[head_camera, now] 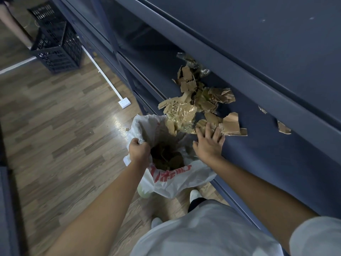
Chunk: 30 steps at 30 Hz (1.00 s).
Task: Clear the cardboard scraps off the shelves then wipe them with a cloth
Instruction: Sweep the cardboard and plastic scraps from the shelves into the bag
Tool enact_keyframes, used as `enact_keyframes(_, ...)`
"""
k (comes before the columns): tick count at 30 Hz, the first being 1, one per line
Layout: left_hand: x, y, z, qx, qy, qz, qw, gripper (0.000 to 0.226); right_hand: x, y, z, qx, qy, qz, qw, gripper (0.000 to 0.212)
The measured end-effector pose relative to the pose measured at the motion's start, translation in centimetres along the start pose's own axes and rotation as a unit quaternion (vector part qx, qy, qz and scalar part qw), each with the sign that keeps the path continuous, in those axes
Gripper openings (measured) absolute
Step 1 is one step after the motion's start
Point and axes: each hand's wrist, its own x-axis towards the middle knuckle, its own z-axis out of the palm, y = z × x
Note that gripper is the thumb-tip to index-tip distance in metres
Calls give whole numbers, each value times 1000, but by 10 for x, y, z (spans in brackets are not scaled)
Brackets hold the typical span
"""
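Dark blue metal shelf (258, 159) holds torn brown cardboard scraps (201, 100) | left hand (139, 149) grips white plastic bag (175, 182) below the edge | right hand (209, 143) open, flat on scraps | scraps look light, bendy; best swept from behind.

The scene is dim and evenly lit, with muted colours. One bright patch of glare sits on the wooden floor (118, 121) beside the white plastic bag (171, 180) — a reflection of light from overhead. The dark blue shelves (258, 52) swallow most of the light, and the recess under the upper shelf falls into deep shadow. Straight lines bow and tilt toward the edges — wide-angle distortion. The black crates (55, 43) at top left look soft, and the whole picture is slightly smeared.
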Motion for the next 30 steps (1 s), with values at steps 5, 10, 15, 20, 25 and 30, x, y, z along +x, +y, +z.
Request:
enact_keyframes(5, 1, 4, 0, 8, -6, 17, 1000, 30, -8, 3, -4, -28, 53, 7, 998, 53)
enact_keyframes(10, 0, 4, 0, 2, -7, 4, 1000, 26, -2, -2, -13, -4, 134, 12, 991, 61)
enact_keyframes(15, -4, 6, 0, 19, -7, 15, 1000, 26, 37, -30, -40, 40, 106, -95, 989, 79)
enact_keyframes(20, -3, 6, 1, 9, -5, -12, 1000, 34, 41, -56, -38, -20, -67, -196, 978, 60)
enact_keyframes(25, -2, 7, 2, 10, -4, -9, 1000, 33, 0, -47, -14, 53, -216, -234, 946, 41)
enact_keyframes(30, 0, 6, 1, 10, -7, -3, 1000, 27, 18, -24, -29, 73, 59, -178, 979, 39)
